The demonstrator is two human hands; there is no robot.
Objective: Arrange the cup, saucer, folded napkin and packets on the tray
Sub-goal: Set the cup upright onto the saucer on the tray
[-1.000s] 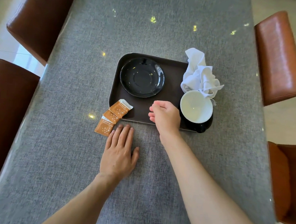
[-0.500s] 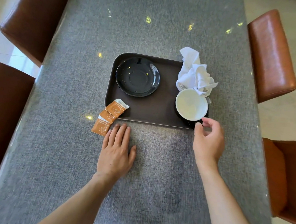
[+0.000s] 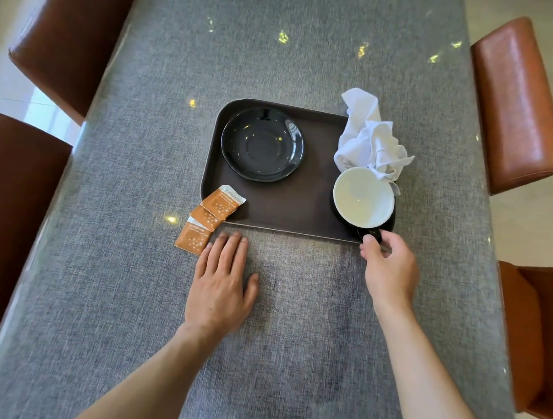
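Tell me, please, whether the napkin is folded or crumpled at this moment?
Crumpled. The white napkin sits bunched in loose, irregular peaks at the tray's far right corner, behind the cup, showing no flat folded edges.

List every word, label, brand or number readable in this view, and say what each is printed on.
No text here can be read.
Top orange packet: small print on its white strip, too blurred to read.
Middle orange packet: only a star pattern shows.
Bottom orange packet: faint print near its top edge, too small to read.
Saucer, cup, napkin, tray: no markings visible.
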